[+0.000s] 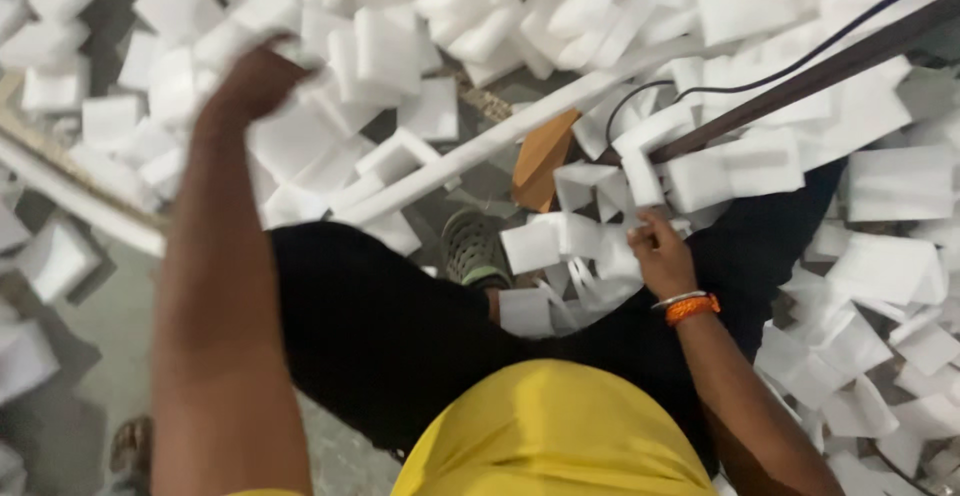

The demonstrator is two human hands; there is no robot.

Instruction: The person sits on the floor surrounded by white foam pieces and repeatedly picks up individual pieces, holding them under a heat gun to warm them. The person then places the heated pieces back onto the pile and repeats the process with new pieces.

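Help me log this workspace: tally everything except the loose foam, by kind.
Hands: 2 (left hand, right hand)
Held foam piece: 1, in the right hand
Bracelet: 1
Shoe: 1 clearly seen
Brown board: 1
Black cable: 1
Total: 7

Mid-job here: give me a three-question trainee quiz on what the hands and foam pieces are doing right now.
1. True or false: the left hand is stretched out into the foam pile.
2. What does the right hand touch? A) foam pieces B) cable C) long white strip
3. What is on the right wrist?

Key: 1 true. 2 A. 3 An orange band with a thin bangle.
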